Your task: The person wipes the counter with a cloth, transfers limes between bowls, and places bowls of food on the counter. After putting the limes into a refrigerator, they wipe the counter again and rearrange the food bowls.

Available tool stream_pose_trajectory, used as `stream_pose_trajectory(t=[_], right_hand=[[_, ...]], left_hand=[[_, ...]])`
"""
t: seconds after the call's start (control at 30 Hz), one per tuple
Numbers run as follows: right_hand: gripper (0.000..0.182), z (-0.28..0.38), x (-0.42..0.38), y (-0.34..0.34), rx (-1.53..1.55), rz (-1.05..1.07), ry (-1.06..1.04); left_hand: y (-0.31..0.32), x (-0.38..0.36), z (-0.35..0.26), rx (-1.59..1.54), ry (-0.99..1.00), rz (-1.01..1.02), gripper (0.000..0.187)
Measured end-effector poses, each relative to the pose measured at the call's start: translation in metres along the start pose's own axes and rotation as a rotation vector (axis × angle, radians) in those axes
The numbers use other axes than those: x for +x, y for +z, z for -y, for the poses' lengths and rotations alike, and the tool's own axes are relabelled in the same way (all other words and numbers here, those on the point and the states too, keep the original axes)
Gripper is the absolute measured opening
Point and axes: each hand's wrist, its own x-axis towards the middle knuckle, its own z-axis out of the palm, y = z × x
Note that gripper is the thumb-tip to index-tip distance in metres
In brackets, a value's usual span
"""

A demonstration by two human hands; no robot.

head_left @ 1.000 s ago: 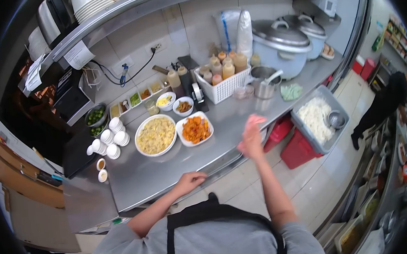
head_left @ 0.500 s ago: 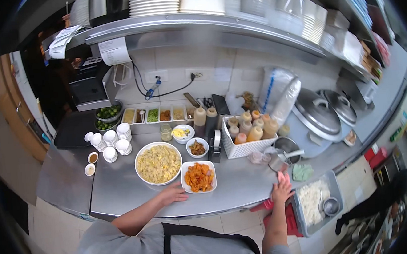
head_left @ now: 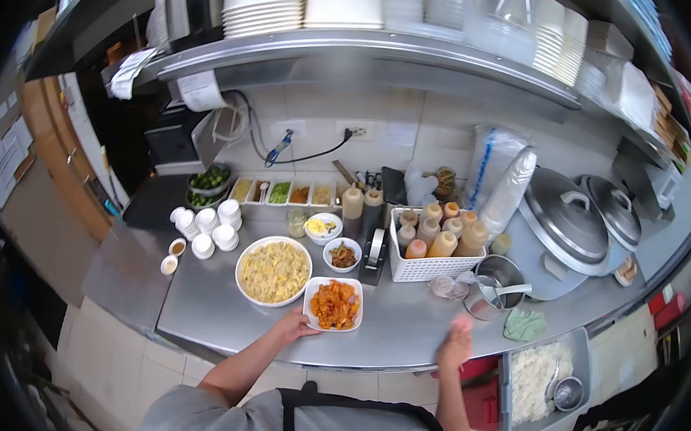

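My left hand [head_left: 294, 325] grips the lower left edge of a white square bowl [head_left: 359, 309] filled with orange-red sauced pieces. Beside it, a large round bowl [head_left: 243, 291] holds yellowish fried rice with egg. My right hand [head_left: 456, 347] is closed around a pink cloth [head_left: 461, 323] near the counter's front edge; motion blurs the fingers and the cloth. Behind the square bowl stand a small bowl of brown food [head_left: 342, 255] and a small bowl with yellow pieces [head_left: 322, 227].
A white basket of sauce bottles [head_left: 433, 268], a tape dispenser [head_left: 375, 257], a metal pot [head_left: 500, 271] and a green cloth [head_left: 525, 325] stand on the counter. Below right is a tub of white rice [head_left: 584, 359]. Stacked white cups [head_left: 225, 238] stand left. A shelf [head_left: 366, 44] overhangs.
My left hand has taken hold of the square bowl, which has shifted slightly left and toward me. My right hand has moved left with the pink cloth. The view has shifted somewhat.
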Motion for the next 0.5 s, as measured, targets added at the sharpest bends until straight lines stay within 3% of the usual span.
stream_pose_trajectory(t=[0.1, 0.13, 0.23, 0.3, 0.33, 0.37, 0.43, 0.47, 0.5], right_hand=[[0.039, 0.072, -0.034, -0.008, 0.301, -0.006, -0.310], [0.037, 0.093, -0.045, -0.018, 0.423, 0.016, -0.417], [0.033, 0.121, -0.071, -0.032, 0.598, 0.222, -0.566], [0.028, 0.130, -0.078, -0.056, 1.095, 0.641, -0.126], [0.029, 0.124, -0.070, -0.064, 0.955, 0.952, 0.210], [0.029, 0.122, -0.059, -0.063, 0.950, 0.956, 0.206], [0.037, 0.137, -0.037, -0.062, 1.441, 0.683, 0.160], [0.037, 0.158, -0.028, -0.086, 1.435, 0.691, 0.164], [0.036, 0.178, -0.018, -0.113, 1.749, 0.735, 0.373]], left_hand=[[0.011, -0.008, 0.007, -0.034, 0.021, -0.108, 0.056], [0.015, -0.012, 0.008, -0.037, 0.035, -0.061, 0.057], [0.024, -0.034, 0.004, -0.066, 0.038, -0.017, 0.059], [0.025, -0.048, -0.001, 0.006, -0.038, 0.014, 0.058], [0.024, -0.054, 0.000, 0.000, -0.036, 0.046, 0.056], [0.028, -0.065, -0.004, -0.006, -0.035, 0.044, 0.056], [0.044, -0.090, -0.015, 0.055, -0.039, 0.145, 0.056], [0.047, -0.097, -0.015, 0.065, -0.044, 0.201, 0.056], [0.051, -0.101, -0.014, 0.056, -0.052, 0.198, 0.056]])
